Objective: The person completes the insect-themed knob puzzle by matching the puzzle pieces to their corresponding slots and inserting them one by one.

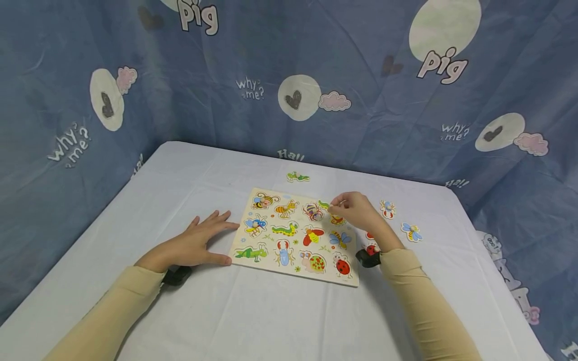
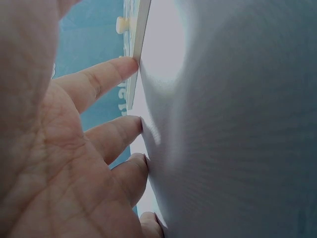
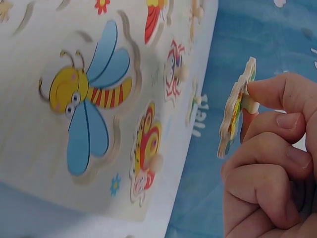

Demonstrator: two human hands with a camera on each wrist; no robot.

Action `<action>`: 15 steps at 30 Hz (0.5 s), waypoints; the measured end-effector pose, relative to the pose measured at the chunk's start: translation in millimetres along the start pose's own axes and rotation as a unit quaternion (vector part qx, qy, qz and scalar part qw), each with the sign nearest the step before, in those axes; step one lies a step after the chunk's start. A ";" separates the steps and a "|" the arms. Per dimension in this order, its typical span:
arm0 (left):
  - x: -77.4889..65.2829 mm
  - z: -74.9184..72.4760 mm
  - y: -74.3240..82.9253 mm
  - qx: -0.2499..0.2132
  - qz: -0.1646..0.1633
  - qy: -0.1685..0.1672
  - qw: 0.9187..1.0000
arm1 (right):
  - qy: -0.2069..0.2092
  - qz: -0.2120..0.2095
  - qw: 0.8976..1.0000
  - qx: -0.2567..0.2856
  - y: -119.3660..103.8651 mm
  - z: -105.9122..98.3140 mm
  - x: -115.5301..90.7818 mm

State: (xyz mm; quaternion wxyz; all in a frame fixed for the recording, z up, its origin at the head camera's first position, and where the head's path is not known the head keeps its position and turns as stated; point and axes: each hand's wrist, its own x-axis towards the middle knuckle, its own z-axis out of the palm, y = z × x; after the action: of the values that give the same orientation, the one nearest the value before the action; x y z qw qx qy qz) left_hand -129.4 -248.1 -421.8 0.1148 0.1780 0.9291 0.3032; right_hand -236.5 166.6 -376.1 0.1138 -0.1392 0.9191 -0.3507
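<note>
A wooden knob puzzle board printed with insects lies on the table. My right hand pinches a small green and yellow puzzle piece, apparently a caterpillar, by its knob, raised over the board's far right corner. Beneath it sits a butterfly piece; the spider piece lies beside that. A dragonfly picture shows in its recess without a knob. My left hand is spread at the board's left side, with fingertips at the edge and on the table.
A green grasshopper piece lies behind the board. On the right lie a stag beetle piece, a blue-winged insect piece and a ladybug piece, partly hidden by the right wrist. A patterned blue cloth hangs behind the white table.
</note>
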 end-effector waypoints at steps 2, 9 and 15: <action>0.2 0.0 -0.7 0.001 0.001 0.001 1.000 | -0.003 -0.004 1.000 0.003 -2.8 2.3 1.1; 0.1 0.4 -1.1 0.001 -0.001 0.000 1.000 | -0.024 -0.013 1.000 0.014 -12.7 11.6 4.8; -0.1 1.2 -0.4 0.001 0.002 0.003 1.000 | -0.043 -0.029 0.999 0.014 -22.0 23.1 8.9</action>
State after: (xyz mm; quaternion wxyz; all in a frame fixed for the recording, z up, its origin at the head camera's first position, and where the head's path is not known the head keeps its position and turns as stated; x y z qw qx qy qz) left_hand -129.0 -247.8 -422.9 0.1116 0.1791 0.9292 0.3033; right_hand -233.8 133.7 -379.0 0.1445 -0.1791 0.9040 -0.3604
